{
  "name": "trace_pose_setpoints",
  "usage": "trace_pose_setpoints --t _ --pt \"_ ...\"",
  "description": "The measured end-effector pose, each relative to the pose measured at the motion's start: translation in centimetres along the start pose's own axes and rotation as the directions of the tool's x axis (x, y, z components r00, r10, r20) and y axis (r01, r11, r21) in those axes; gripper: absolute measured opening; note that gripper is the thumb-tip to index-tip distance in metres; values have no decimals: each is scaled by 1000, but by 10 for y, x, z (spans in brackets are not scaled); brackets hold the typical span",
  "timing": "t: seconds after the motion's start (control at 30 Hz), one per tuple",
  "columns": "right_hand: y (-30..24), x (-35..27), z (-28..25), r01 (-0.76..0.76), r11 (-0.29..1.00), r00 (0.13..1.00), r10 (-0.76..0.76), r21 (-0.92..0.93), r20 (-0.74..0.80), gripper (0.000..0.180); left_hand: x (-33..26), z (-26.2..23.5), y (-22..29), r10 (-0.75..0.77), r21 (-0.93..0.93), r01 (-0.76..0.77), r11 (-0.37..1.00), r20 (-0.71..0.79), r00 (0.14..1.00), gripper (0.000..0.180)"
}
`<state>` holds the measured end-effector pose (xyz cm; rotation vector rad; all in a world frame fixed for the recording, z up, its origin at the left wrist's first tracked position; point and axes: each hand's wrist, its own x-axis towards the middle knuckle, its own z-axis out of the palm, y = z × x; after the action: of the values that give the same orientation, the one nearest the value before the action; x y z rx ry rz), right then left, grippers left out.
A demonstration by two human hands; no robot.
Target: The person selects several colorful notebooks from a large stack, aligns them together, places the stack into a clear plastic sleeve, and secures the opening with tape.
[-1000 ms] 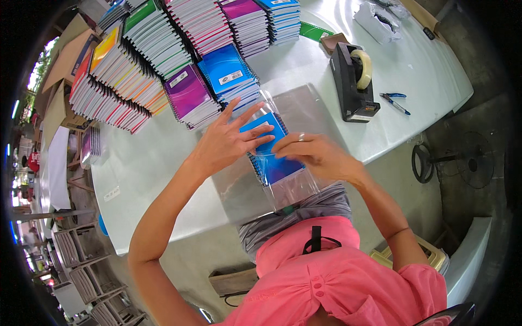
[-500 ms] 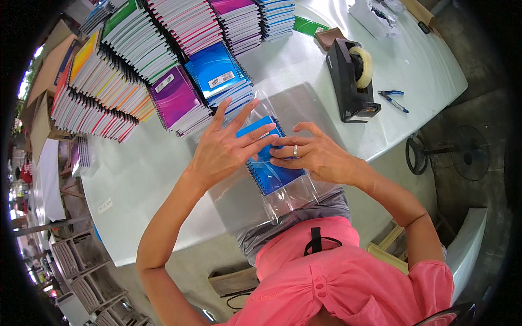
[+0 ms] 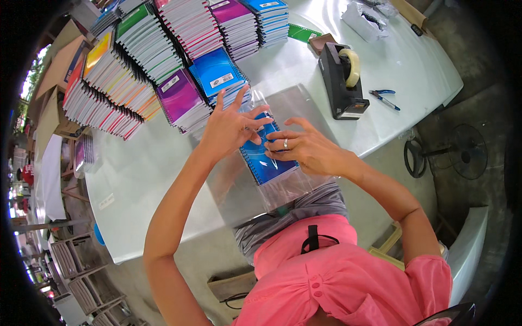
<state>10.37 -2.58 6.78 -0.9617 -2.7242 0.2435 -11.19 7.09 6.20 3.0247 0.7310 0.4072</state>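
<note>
A blue spiral-bound notebook [image 3: 271, 168] lies tilted at the table's near edge, in or on a clear plastic sleeve [image 3: 285, 194] that extends past its edges. My left hand [image 3: 225, 133] is over the notebook's upper left part, its fingers spread and its thumb bent down near the cover. From the right, my right hand [image 3: 307, 148], with a ring on one finger, reaches across with outstretched fingertips resting at the cover. Both hands hide the notebook's upper middle. Beneath it lies a wider stack of clear plastic sleeves [image 3: 225, 190].
Tall stacks of spiral notebooks [image 3: 157, 49] fill the far left of the pale table [image 3: 147, 201]. A black tape dispenser [image 3: 337, 81] stands at the right, beside small blue-handled snips [image 3: 386, 100]. Cardboard boxes [image 3: 51, 117] are left of the table; a fan [image 3: 468, 151] is at right.
My left hand's fingers have curled somewhat, with the thumb now showing over the cover. My right hand stays at the notebook's right side. The whole view has shifted slightly.
</note>
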Motion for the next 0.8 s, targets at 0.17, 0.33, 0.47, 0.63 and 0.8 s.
trace_pose_setpoints --t 0.17,0.33,0.47,0.63,0.8 --pt "3 -10 6 -6 995 997 14 95 -78 48 27 -3 22 -253 -24 259 966 155 955 83" --pt "57 -55 -30 -264 766 571 614 587 -545 17 46 -5 28 -301 58 298 953 311 902 106" --pt "122 -105 -44 -698 472 249 865 538 -437 25 63 1 29 -283 63 280 958 378 881 115" --pt "95 -94 -52 -468 -38 21 998 883 54 37 59 1 26 -273 46 275 960 358 893 119" --pt "82 -101 -43 -20 -61 126 990 998 63 33 58 -1 25 -299 28 310 950 367 881 111"
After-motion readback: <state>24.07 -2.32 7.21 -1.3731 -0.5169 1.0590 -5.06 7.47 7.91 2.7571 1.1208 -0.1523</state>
